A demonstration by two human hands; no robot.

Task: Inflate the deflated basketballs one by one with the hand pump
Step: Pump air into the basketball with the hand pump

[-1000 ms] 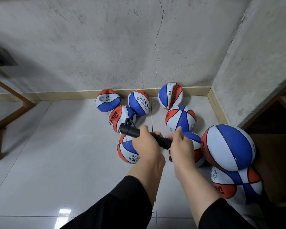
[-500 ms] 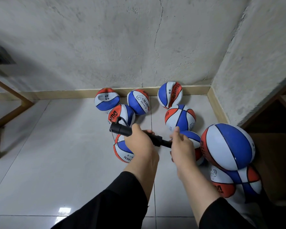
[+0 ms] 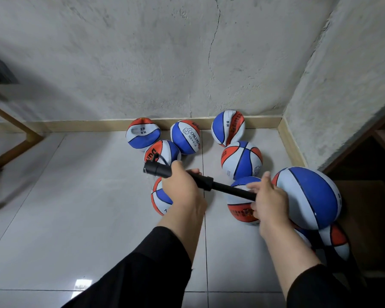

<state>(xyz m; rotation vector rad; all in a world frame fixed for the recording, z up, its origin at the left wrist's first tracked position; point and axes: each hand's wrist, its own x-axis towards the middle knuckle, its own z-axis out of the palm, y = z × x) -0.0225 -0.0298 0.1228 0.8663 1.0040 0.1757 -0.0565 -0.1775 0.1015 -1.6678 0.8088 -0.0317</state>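
I hold a black hand pump (image 3: 160, 170) level above the floor. My left hand (image 3: 182, 192) grips its thick barrel. My right hand (image 3: 270, 198) grips the handle end, and the thin rod (image 3: 231, 189) shows drawn out between my hands. A short black hose curls from the pump's left end. Several red, white and blue basketballs lie in the corner, some dented, such as one by the skirting (image 3: 228, 128). A larger round ball (image 3: 309, 196) sits at the right, above another ball (image 3: 333, 243).
Grey concrete walls (image 3: 187, 58) meet at a corner, with a pale skirting board (image 3: 76, 125) along the tiled floor (image 3: 76, 207). Wooden shelving (image 3: 376, 138) stands at the right and a wooden frame (image 3: 13, 138) at the left.
My hands have moved apart: the left carried the barrel leftward and the right pulled the handle rightward, so the pump's rod is drawn out where before it was pushed in.
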